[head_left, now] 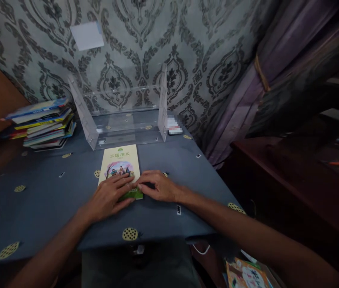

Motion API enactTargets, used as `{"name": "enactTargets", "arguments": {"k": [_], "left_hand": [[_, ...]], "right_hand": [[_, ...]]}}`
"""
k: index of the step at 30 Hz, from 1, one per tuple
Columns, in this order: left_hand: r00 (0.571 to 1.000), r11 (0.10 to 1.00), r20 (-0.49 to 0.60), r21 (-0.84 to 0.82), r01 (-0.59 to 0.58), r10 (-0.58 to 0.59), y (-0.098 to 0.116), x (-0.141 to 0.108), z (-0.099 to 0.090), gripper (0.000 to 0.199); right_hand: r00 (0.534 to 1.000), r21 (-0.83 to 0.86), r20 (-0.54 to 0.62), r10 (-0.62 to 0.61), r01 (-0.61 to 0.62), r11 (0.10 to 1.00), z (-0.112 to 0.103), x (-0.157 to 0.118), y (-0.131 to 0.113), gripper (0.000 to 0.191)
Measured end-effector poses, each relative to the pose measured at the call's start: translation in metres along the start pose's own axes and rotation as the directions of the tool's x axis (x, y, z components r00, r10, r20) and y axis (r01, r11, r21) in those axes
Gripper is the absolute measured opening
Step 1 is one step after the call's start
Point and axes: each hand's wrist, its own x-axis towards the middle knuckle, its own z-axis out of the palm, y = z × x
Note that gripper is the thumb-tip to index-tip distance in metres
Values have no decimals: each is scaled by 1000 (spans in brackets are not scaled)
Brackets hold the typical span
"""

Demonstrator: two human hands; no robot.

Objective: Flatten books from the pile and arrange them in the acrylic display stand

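Forearms reach the book: left hand flat, fingers apart; right hand at its edge (I can't tell if pinching). Tugging could crease it.

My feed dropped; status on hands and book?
Left hand on book; right hand at its right edge. Book lying face-up. Clear shelf just beyond.

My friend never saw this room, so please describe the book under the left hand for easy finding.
On the blue-grey tablecloth stands a clear rack. Just in front of it lies a book, the left hand on its lower part. Its pale, green-bottomed cover sets it apart from the stacked books farther left.
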Motion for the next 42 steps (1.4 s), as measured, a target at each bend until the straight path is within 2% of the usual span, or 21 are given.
{"name": "enactTargets", "arguments": {"k": [2,4,9,13,16,20,26,33,42], "left_hand": [[1000,999,4,-44,29,-29,-1,0,0,42],[999,995,6,-89,52,-52,-3,1,0,39],[998,987,-26,-147,57,-62,-7,4,1,34],[998,989,-56,-146,32,-40,-9,2,7,33],[996,989,-71,-140,41,-51,-10,0,11,33],[996,987,-66,-156,50,-61,-11,0,12,33],[991,965,-36,-238,114,-126,-13,-1,8,33],[980,932,-63,-327,159,-189,-19,-2,12,33],[972,909,-97,-383,164,-216,-15,-1,10,31]], "right_hand": [[997,-11,-43,65,-66,998,2,3,4,21],[995,-54,-56,81,-84,995,2,7,9,20],[996,-213,22,82,-75,974,1,27,31,28],[970,-337,8,245,-228,914,0,48,50,36],[937,-402,-16,349,-326,856,1,61,55,40],[935,-470,-39,352,-328,820,6,65,49,42],[922,-504,-14,387,-341,794,11,54,32,49],[936,-508,4,352,-301,807,15,36,15,53],[935,-486,2,354,-309,818,12,36,11,52]]}}
